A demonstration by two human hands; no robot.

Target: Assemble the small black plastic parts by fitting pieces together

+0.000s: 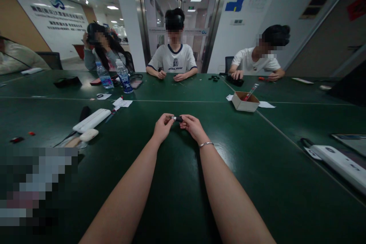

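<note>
Both arms reach forward over the dark green table (177, 183). Between my hands, a little above or on the tabletop, is a small black USB flash drive (177, 119) with a silver metal end. My left hand (163, 127) is closed, pinching the silver end between thumb and fingertips. On the other side, my right hand (193, 127) is closed on the black end, and a silver bracelet (206, 144) circles that wrist. The fingertips cover both ends of the drive, so its full shape is hidden.
An open cardboard box (245, 103) holding a clear-and-red tube stands ahead on the right. White power strips lie left (92, 120) and right (340, 164). Two bottles (124, 77) stand beyond, on the left. Several people in headsets sit around the table, including one person (175, 59) opposite.
</note>
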